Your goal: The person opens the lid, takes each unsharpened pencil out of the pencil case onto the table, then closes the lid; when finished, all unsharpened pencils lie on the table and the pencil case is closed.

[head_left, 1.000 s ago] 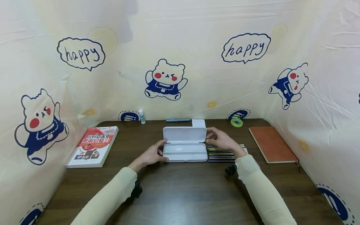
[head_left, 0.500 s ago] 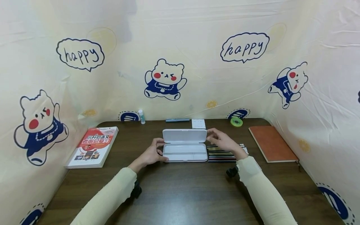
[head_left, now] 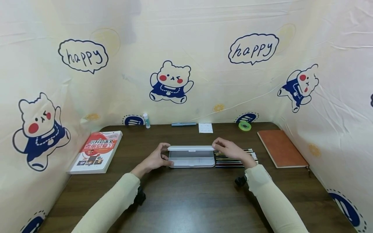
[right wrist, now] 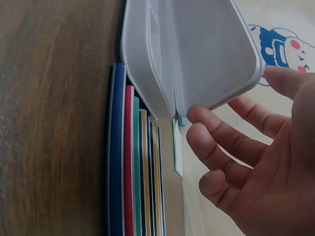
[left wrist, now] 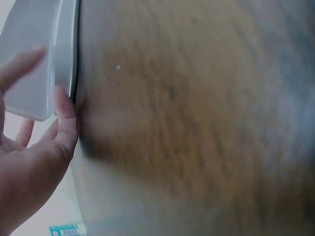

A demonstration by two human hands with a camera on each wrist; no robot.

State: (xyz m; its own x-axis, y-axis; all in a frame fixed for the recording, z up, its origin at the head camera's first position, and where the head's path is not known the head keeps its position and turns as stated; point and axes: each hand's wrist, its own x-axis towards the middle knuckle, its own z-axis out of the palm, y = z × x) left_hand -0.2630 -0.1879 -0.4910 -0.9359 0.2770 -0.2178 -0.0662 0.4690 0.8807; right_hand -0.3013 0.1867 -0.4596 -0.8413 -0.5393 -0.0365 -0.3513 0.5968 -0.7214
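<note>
A white pencil case (head_left: 190, 161) lies at the middle of the table, its lid (head_left: 190, 148) raised and leaning forward over the divided tray. At its left end is my left hand (head_left: 154, 159), thumb on the near corner and fingers by the back. In the left wrist view the thumb (left wrist: 64, 105) presses the case's side. My right hand (head_left: 230, 149) holds the lid's right edge. The right wrist view has its thumb and index finger on either side of the lid (right wrist: 211, 54), the other fingers loosely bent. Several coloured pencils (head_left: 228, 163) lie right of the case, under the right hand.
A book (head_left: 97, 149) lies to the left, a brown notebook (head_left: 282, 149) to the right. Along the back edge are a glue stick (head_left: 146, 121), a blue pen (head_left: 183, 124), a white paper pad (head_left: 205, 128) and a green tape roll (head_left: 244, 126).
The lid has swung forward and down from nearly upright, the right hand moving with it. The left hand stays at the case's left end. The white pad behind now shows fully.
</note>
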